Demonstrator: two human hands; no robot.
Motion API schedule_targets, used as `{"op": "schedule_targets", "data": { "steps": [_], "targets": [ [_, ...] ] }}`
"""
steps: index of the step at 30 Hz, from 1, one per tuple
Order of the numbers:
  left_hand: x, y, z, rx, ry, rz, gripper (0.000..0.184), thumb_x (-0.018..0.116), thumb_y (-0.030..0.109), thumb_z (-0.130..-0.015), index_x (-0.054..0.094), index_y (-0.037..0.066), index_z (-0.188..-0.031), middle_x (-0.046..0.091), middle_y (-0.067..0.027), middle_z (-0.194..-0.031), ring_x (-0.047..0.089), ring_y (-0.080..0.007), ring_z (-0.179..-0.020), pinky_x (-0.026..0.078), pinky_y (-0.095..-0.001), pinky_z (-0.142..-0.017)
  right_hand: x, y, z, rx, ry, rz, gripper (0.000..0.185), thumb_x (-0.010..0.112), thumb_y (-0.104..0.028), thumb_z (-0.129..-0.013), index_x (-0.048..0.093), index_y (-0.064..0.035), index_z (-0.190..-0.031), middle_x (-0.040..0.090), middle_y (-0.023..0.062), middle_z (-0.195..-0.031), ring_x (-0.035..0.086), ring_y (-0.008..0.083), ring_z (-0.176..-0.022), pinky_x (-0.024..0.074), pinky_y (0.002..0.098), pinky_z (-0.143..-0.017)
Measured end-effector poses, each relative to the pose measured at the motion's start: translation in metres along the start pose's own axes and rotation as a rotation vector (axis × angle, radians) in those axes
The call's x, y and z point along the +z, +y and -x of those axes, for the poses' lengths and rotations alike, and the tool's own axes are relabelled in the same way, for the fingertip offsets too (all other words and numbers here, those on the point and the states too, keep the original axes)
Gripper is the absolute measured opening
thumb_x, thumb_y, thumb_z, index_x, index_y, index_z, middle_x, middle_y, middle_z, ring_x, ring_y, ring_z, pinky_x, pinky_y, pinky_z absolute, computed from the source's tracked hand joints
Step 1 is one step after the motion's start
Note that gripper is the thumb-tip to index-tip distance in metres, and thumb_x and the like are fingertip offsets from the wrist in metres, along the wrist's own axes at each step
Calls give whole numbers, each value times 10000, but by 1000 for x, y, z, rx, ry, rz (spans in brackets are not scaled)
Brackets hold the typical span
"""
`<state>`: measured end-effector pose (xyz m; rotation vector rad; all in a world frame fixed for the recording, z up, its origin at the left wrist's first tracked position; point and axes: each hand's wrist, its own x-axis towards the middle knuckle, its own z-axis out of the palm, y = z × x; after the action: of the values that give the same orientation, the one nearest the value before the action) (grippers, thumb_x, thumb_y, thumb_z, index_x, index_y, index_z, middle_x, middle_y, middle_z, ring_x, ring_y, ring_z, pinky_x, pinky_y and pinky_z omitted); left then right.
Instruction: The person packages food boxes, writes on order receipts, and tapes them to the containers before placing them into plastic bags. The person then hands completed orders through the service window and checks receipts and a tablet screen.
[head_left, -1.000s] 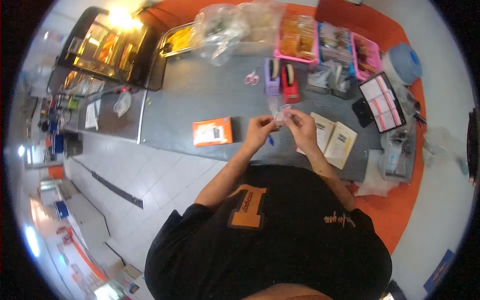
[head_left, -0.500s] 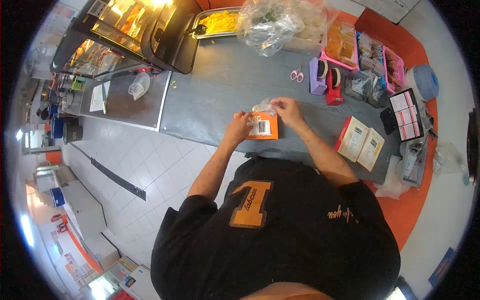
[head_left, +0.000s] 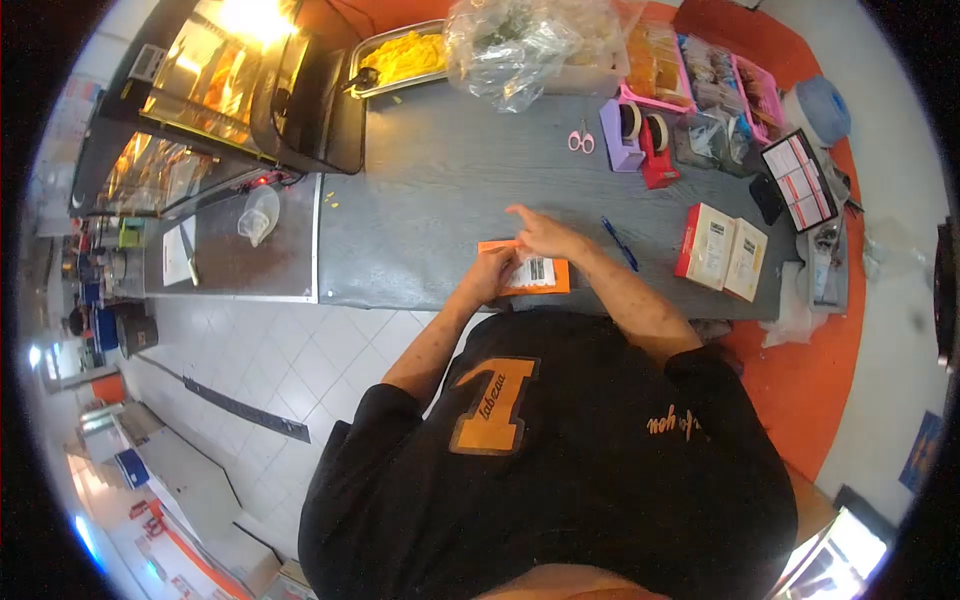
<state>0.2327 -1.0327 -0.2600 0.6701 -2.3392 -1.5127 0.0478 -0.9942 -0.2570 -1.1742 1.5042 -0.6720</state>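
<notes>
A flat orange packet (head_left: 559,279) with a white printed label lies at the front edge of the dark table. My left hand (head_left: 487,274) grips its left side, the fingers closed over it. Just above the packet's top edge is my right hand (head_left: 550,236), with a finger stretched out to the left and another digit apart from it, close to the packet. I see nothing held in the right hand. A blue pen (head_left: 620,243) lies to the right of my right forearm.
Pink-handled scissors (head_left: 581,141), a purple tape dispenser (head_left: 623,150) and a red tape dispenser (head_left: 659,168) stand farther back. Two white boxes (head_left: 721,251) are at right. A yellow food tray (head_left: 404,58), clear plastic bag (head_left: 515,55) and lit display cabinet (head_left: 215,75) line the back.
The clear crumpled plastic at my right fingers is no longer visible. My right hand has shifted left over the packet, and its finger now stretches out. The blue pen has come into view.
</notes>
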Motion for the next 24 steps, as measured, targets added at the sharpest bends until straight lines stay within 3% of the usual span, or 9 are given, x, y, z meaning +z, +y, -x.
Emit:
{"op": "schedule_targets", "data": {
  "steps": [2, 5, 8, 12, 16, 18, 20, 22, 24],
  "targets": [
    [-1, -6, -5, -110, -182, -408, 185, 554, 173, -878, 624, 21, -955, 641, -175, -917, 623, -355, -873, 494, -419, -761, 0, -14, 23, -52, 120, 307, 636, 639, -239, -776, 398, -156, -1359, 557, 206, -1133, 514, 376, -1091, 390, 506, -928],
    [-5, 4, -12, 71, -120, -633, 218, 496, 232, -916, 631, 67, -964, 660, -154, -874, 642, -337, -823, 470, -446, -746, 17, -1, 46, -194, 180, 960, 809, 771, -348, -664, 398, -222, -1371, 467, 133, -1260, 405, 310, -1189, 322, 485, -977],
    [-11, 23, -29, -96, -313, -849, 266, 505, 357, -909, 667, 150, -953, 679, -83, -837, 641, -264, -845, 386, -505, -796, 10, 0, 66, -314, 400, 872, 867, 798, -436, -614, 412, -232, -1363, 465, 131, -1264, 416, 322, -1180, 327, 498, -969],
    [-18, 33, -32, 240, -262, -858, 364, 757, 430, -684, 710, 122, -873, 599, -114, -1103, 575, -249, -948, 334, -531, -903, -6, 26, 91, -314, 718, 595, 819, 802, -416, -626, 446, -209, -1334, 458, 141, -1272, 400, 346, -1197, 319, 501, -978],
    [-17, 5, -30, 415, -211, -790, 381, 816, 338, -631, 708, 99, -907, 559, -128, -1132, 547, -287, -968, 371, -510, -895, -58, 57, 156, -83, 1028, 503, 652, 799, -343, -662, 542, -157, -1231, 483, 142, -1246, 439, 349, -1170, 346, 466, -976],
    [-18, -16, -26, 139, -202, -238, 357, 809, 271, -648, 677, 55, -900, 565, -130, -1050, 528, -331, -934, 439, -463, -813, -85, 93, 198, 13, 1305, 526, 516, 783, -279, -685, 595, -121, -1139, 521, 139, -1191, 477, 343, -1126, 374, 440, -950],
    [-24, -34, -11, 38, -16, -441, 387, 798, 215, -697, 563, 1, -917, 543, -129, -966, 536, -296, -867, 478, -385, -711, -115, 138, 251, 69, 1660, 516, 354, 754, -191, -710, 624, -65, -1014, 585, 134, -1060, 534, 332, -1030, 393, 434, -914],
    [-22, -45, 6, -317, 282, -131, 461, 791, 241, -743, 440, 6, -928, 514, -116, -948, 523, -217, -851, 472, -345, -670, -140, 194, 308, 267, 1969, 204, 206, 673, -120, -788, 619, -31, -966, 620, 121, -948, 585, 289, -947, 441, 383, -866],
    [-22, -93, 14, -313, 525, -130, 507, 798, 273, -750, 383, 35, -917, 484, -116, -1007, 500, -178, -870, 462, -284, -656, -163, 252, 371, 372, 2287, -37, 162, 589, -115, -839, 644, -11, -951, 669, 118, -866, 631, 255, -816, 496, 357, -743]
  ]
}}
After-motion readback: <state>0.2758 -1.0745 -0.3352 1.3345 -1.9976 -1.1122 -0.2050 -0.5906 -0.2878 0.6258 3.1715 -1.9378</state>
